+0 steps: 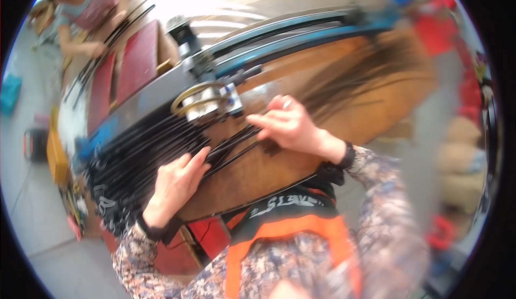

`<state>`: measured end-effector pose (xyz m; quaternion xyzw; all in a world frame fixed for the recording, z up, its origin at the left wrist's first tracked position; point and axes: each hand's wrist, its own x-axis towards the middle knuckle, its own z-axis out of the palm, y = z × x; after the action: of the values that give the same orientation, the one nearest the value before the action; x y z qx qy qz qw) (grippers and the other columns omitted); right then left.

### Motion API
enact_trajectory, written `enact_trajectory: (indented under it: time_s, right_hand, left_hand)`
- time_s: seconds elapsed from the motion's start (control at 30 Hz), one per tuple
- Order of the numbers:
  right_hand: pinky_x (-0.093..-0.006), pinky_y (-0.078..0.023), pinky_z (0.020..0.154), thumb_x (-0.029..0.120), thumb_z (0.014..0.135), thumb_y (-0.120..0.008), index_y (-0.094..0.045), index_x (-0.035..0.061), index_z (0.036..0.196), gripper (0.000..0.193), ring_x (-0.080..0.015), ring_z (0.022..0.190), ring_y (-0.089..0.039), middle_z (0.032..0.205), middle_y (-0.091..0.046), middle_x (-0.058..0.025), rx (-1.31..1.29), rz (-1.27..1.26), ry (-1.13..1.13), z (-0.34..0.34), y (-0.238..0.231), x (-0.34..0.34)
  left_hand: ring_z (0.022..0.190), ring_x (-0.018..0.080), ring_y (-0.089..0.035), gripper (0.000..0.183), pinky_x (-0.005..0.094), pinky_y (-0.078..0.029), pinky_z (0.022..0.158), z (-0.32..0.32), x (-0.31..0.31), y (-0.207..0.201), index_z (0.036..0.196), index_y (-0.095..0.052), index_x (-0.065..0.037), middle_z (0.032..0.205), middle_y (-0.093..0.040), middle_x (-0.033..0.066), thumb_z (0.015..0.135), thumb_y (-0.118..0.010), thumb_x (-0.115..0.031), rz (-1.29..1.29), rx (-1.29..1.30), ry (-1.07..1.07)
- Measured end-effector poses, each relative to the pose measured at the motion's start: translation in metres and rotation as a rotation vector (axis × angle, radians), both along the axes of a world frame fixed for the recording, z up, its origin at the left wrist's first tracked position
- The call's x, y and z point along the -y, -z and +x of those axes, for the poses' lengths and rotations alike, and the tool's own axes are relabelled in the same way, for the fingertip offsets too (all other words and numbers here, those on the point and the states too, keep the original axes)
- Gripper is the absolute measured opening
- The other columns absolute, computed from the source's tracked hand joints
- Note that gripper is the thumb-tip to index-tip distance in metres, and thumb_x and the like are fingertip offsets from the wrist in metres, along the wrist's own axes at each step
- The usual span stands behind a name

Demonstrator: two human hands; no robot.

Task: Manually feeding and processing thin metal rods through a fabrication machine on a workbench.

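Left hand (180,183): fingers nearly straight against your thin, straight black strips (231,145); whether it grips, cannot tell.
Right hand (290,127): thumb and forefinger pinching the strips' other end.
Strips: slanted between your hands, above the brown wooden counter (236,178), before the silver machine head with a brass-coloured ring (201,105); held at two places, presumably for alignment.
Dense black strip bundle (145,148): at your left, laid roughly parallel, probably for easy separation.
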<state>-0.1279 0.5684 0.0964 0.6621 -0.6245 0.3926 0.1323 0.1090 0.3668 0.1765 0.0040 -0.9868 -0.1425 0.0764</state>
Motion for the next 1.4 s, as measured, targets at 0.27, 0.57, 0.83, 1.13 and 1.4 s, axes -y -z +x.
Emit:
enact_trajectory:
  time_s: [0.27,0.57,0.83,1.13,1.4]
  right_hand:
    - [-0.0341,-0.054,0.068,0.036,0.076,-0.086,-0.056,0.0082,0.138,0.075,-0.021,0.079,-0.064,0.092,-0.068,-0.0083,-0.086,-0.069,0.403,-0.122,0.002,-0.039]
    - [-0.0281,-0.054,0.065,0.01,0.093,-0.07,-0.068,0.0052,0.123,0.03,-0.0153,0.071,-0.067,0.08,-0.07,-0.0097,0.25,-0.123,0.472,-0.168,0.005,-0.057]
    - [-0.0435,-0.054,0.063,0.009,0.091,-0.066,-0.07,0.015,0.11,0.02,-0.0343,0.074,-0.07,0.08,-0.071,-0.0133,0.083,0.473,0.39,-0.149,0.007,-0.05]
    - [-0.0306,-0.059,0.065,0.004,0.082,-0.077,-0.048,0.0139,0.146,0.071,-0.0185,0.071,-0.069,0.08,-0.07,-0.0069,0.413,0.56,0.039,-0.094,-0.059,-0.005]
    - [-0.0276,-0.053,0.062,0.009,0.093,-0.068,-0.067,0.0069,0.126,0.032,-0.0147,0.067,-0.064,0.073,-0.065,-0.0089,0.265,0.039,-0.007,-0.055,-0.064,0.02]
  left_hand:
    - [0.076,0.0352,-0.059,0.029,0.0437,-0.049,0.064,-0.071,-0.002,-0.088,0.112,-0.063,-0.002,0.083,-0.057,0.0152,0.083,-0.064,0.003,-0.243,-0.19,0.005]
    - [0.081,0.0384,-0.063,0.038,0.0458,-0.049,0.068,-0.145,0.016,-0.12,0.128,-0.056,-0.003,0.089,-0.063,0.0205,0.091,-0.062,0.002,-0.193,-0.246,0.087]
    - [0.072,0.034,-0.063,0.039,0.0423,-0.05,0.065,-0.102,0.068,-0.116,0.125,-0.062,-0.008,0.082,-0.062,0.0158,0.088,-0.06,0.005,-0.232,-0.133,-0.017]
    - [0.067,0.0342,-0.059,0.039,0.0431,-0.049,0.062,-0.034,0.076,-0.138,0.125,-0.066,-0.017,0.076,-0.056,0.0143,0.089,-0.064,-0.002,-0.234,-0.044,-0.166]
    - [0.065,0.0301,-0.059,0.041,0.0401,-0.05,0.059,-0.017,0.082,-0.111,0.128,-0.065,-0.021,0.074,-0.054,0.0113,0.09,-0.064,-0.005,-0.26,-0.039,-0.171]
